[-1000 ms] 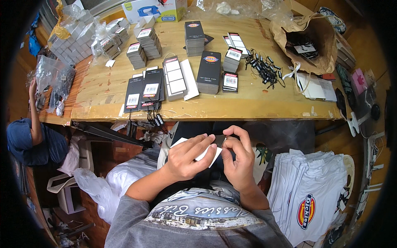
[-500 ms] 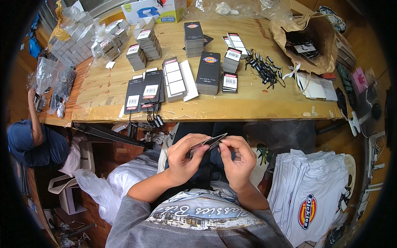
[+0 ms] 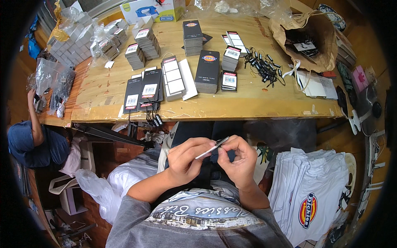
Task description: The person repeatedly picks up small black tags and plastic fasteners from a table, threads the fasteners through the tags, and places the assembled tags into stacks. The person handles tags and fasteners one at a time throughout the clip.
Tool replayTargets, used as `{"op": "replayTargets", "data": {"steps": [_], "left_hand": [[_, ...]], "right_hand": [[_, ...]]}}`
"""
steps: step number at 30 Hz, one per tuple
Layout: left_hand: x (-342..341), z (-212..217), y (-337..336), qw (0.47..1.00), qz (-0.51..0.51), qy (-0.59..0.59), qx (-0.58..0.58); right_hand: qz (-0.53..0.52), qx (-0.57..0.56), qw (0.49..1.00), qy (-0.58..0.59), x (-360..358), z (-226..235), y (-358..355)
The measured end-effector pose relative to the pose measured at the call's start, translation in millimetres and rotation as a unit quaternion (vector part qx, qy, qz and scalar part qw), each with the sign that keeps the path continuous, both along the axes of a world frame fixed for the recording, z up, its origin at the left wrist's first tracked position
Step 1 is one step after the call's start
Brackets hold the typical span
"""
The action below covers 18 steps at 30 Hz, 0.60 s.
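Observation:
Above my lap, my left hand (image 3: 185, 159) is closed on thin cardboard hang tags (image 3: 210, 151), seen nearly edge-on and tilted up to the right. My right hand (image 3: 240, 162) pinches at their upper right end, thumb against forefinger; any cord there is too small to make out. On the table ahead lie black hang tags with barcode labels (image 3: 149, 89), their black cords hanging over the front edge. Beside them are a white-panelled tag stack (image 3: 173, 78), a tall black tag stack (image 3: 207, 72) and a heap of black tag cords (image 3: 264, 68).
A brown paper bag (image 3: 285, 35) holding black tags stands at the table's right. White printed shirts (image 3: 308, 186) are piled low on my right. Bagged grey bundles (image 3: 70, 43) fill the back left. Another person (image 3: 35, 142) works at far left.
The tags in my left hand have turned from showing a dark, fanned face to nearly edge-on. My left fingers have shifted over them, and my right hand stays pinched at their end.

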<state>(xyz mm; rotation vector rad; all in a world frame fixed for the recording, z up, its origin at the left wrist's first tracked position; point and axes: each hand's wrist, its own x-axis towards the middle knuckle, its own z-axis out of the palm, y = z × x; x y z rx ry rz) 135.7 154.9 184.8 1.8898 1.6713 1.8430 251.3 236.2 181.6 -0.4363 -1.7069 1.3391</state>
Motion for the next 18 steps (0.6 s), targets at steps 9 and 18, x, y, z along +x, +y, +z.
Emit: {"op": "replayTargets", "data": {"steps": [9, 18], "left_hand": [[-6, 14, -4, 0.987, -0.068, -0.095, -0.111], [-4, 8, -6, 0.991, 0.032, -0.120, -0.056]], "right_hand": [[-0.048, 0.029, 0.998, 0.027, -5, -7, 1], [-0.031, 0.164, 0.986, 0.010, -6, 3, -2]]}}
